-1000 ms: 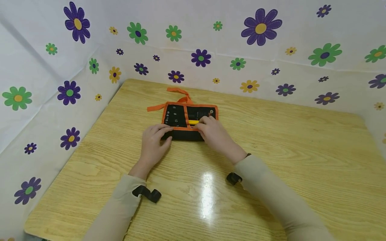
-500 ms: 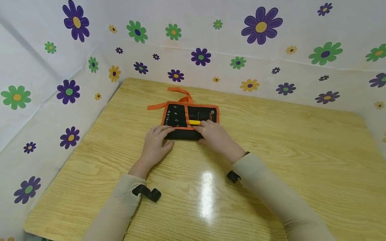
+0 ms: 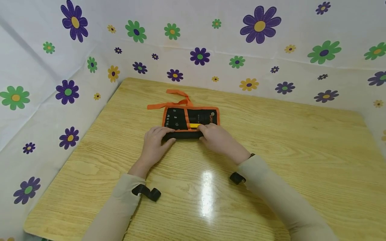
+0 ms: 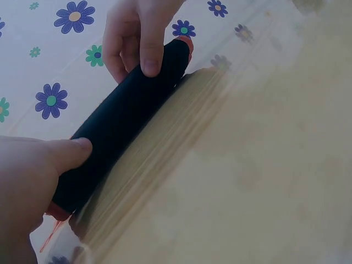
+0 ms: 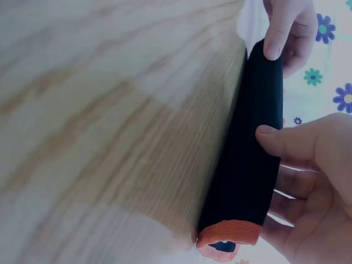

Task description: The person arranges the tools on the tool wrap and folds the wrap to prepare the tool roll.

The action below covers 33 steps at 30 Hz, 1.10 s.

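Note:
A black tool roll [image 3: 199, 117] with orange trim lies on the table, its near part rolled into a thick tube. White numbers mark its left panel, and a yellow piece [image 3: 194, 126] shows in the right pocket. My left hand [image 3: 153, 144] grips the left end of the tube, thumb on the near side. At the right end, my right hand [image 3: 219, 139] holds it the same way. Both thumbs press the tube [image 4: 129, 110] in the left wrist view. One orange-trimmed end of the tube [image 5: 247, 137] faces the right wrist camera. What the roll contains is mostly hidden.
Orange tie straps [image 3: 156, 106] trail from the far edge of the roll. The wooden table [image 3: 295, 144] reaches a flowered white cloth [image 3: 217, 40] behind and at the left. Black bands [image 3: 147, 193] hang at both wrists.
The roll's far edge has come slightly toward me and its upper side tips a little lower. My right hand has shifted slightly right. Both hands keep their hold on the tube.

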Motion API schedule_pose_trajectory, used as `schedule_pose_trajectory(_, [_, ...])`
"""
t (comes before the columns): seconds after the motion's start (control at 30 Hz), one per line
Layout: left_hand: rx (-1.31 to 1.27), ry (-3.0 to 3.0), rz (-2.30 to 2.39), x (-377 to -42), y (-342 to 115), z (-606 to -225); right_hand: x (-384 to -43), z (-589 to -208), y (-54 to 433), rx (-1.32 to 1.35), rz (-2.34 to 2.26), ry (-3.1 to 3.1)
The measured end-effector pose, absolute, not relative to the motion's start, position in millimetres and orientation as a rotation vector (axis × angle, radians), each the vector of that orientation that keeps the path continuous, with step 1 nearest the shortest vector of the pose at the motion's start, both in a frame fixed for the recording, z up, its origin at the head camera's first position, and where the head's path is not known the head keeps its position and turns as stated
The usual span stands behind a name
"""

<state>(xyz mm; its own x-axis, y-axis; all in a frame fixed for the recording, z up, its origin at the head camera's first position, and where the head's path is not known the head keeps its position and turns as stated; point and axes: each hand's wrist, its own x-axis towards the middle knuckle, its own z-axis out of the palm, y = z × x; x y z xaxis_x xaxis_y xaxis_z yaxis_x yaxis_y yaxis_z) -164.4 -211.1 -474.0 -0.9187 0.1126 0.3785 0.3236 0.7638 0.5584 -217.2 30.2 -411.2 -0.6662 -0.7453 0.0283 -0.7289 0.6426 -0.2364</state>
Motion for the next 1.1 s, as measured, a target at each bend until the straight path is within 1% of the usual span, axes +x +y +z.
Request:
schedule_pose_trajectory(0.23, [-0.331,-2.648,-1.017,-169.0,-212.5,-471.4,-221.6,-409.6,32.9,-1.138,-0.506,2.684])
schedule_pose_trajectory(0.43, [-0.335,-2.727,-0.997,-183.0,-212.7,-459.3,-230.5,-412.6,30.7,-1.005,-0.621,2.601])
schedule_pose_trajectory(0.63, [-0.298,-2.892,-0.982,-197.4,-212.3,-443.6,-239.8,-413.3,30.0,-1.010,-0.657,2.634])
schedule_pose_trajectory(0.77, [-0.226,-2.982,-1.034,-208.3,-210.3,-434.8,-247.6,-411.4,27.6,-0.954,-0.650,2.640])
schedule_pose_trajectory(0.9, [-0.205,-2.987,-1.010,-219.4,-208.6,-433.1,-254.7,-411.0,26.1,-1.016,-0.662,2.713])
schedule_pose_trajectory(1.1, [-0.212,-2.836,-0.741,-226.9,-198.7,-432.1,-260.0,-407.7,24.4,-1.227,-0.570,2.859])
